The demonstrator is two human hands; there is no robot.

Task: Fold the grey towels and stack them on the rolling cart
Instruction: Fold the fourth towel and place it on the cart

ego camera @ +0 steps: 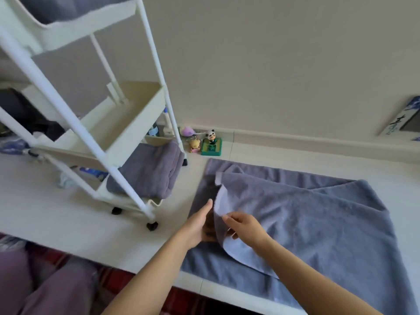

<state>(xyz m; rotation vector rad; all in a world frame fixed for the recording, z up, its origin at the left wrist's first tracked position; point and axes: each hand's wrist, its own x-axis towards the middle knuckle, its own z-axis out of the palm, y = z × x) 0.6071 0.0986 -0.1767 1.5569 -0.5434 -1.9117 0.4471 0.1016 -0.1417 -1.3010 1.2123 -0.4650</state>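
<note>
A large grey towel [318,223] lies spread on the white floor, its left edge lifted and folded over toward the right. My right hand [245,226] pinches that raised edge from the right. My left hand [197,223] reaches under the lifted flap with straight fingers, its fingertips hidden by the cloth. To the left stands a white rolling cart [136,114]. A folded grey towel [150,171] lies in its bottom tray, and another grey towel [59,7] fills the top tray.
Small toy figures [210,143], one a panda on a green base, stand against the wall behind the towel. A box [402,117] leans at the far right. My legs in purple trousers [45,285] are at the lower left.
</note>
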